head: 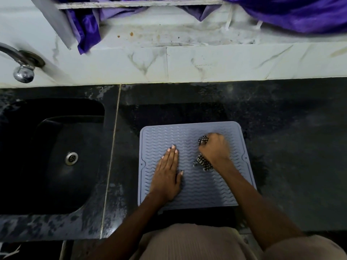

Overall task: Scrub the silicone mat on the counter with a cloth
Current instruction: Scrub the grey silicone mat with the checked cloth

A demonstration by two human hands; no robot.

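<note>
Right of the sink (56, 147), on the dark counter (281, 137), lies the grey silicone mat (189, 186), its near edge level with or just past the counter's front lip, close to the person's body. The left hand (167, 175) lies flat on the mat's sink-side half, fingers straight and together, pressing it down. The right hand (214, 149) is on the half farther from the sink, fingers curled tight round a bunched checked cloth (203, 162), whose ends stick out in front of the knuckles and behind the wrist. That hand looks slightly blurred, so I judge it to be mid-stroke.

The main risk, as I read it, is the mat sliding. The counter around it looks damp and streaked, and silicone on a wet surface can skate under a hard push. If the flat palm lifts or eases, a stroke toward the body could drive the mat off the front edge. A stroke toward the sink could creep it over the seam (112, 147) between the slabs.

A second risk is the cloth. It is wadded small, so little of it meets the wavy ridges, and knuckles may rub instead. The loose tail could drag dirt back over cleaned ridges.
</note>
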